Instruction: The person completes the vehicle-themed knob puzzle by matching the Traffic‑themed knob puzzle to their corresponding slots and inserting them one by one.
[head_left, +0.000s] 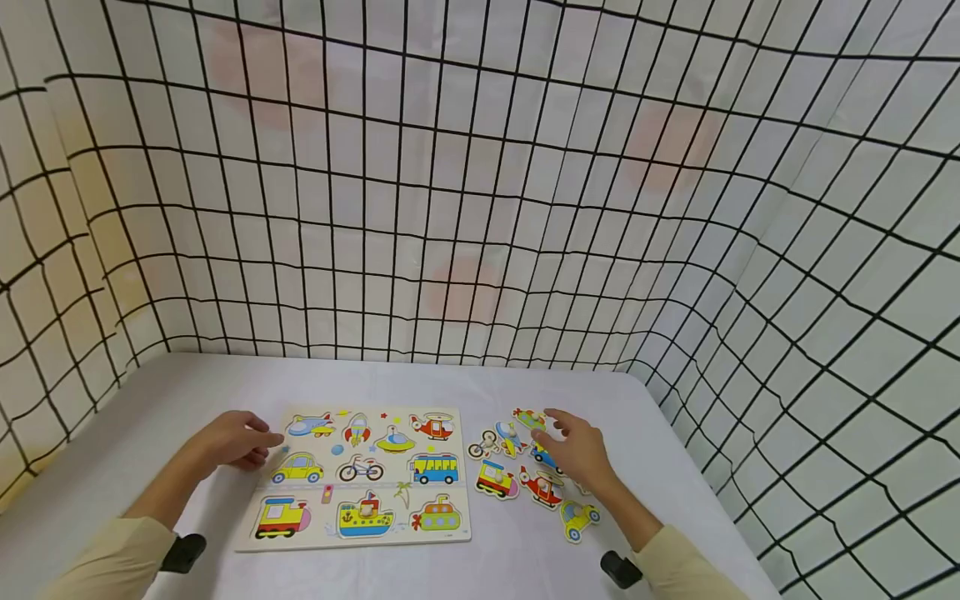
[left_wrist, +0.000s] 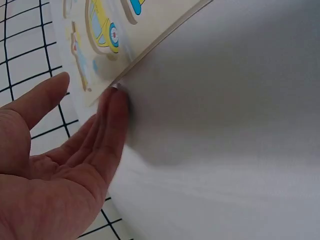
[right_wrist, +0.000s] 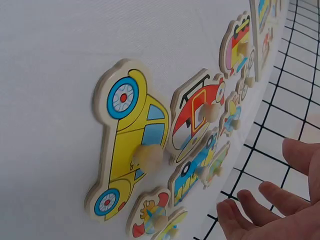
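A wooden puzzle board point(head_left: 397, 472) with vehicle pictures lies on the left part of the table. My left hand point(head_left: 231, 442) is beside its upper left edge; in the left wrist view, the fingertips meet that edge and the thumb is apart. A knobbed boat piece point(head_left: 365, 515) appears to sit in the board. My right hand point(head_left: 581, 454) hovers with loosely bent fingers over loose knobbed pieces, holding nothing visible. Among them are a yellow car point(right_wrist: 135, 135), a helicopter point(head_left: 542, 489), a train point(head_left: 497, 480), a bicycle point(head_left: 482, 445), a plane point(head_left: 511, 438) and a green submarine point(head_left: 528, 418). The hand partly covers the bus piece point(head_left: 543, 457).
A rocket piece point(right_wrist: 148, 216) and a saucer-like piece point(right_wrist: 172, 227) show in the right wrist view. White cloth point(head_left: 517, 554) covers the table. A black wire grid point(head_left: 405, 192) stands behind and along both sides. Each wrist wears a black device.
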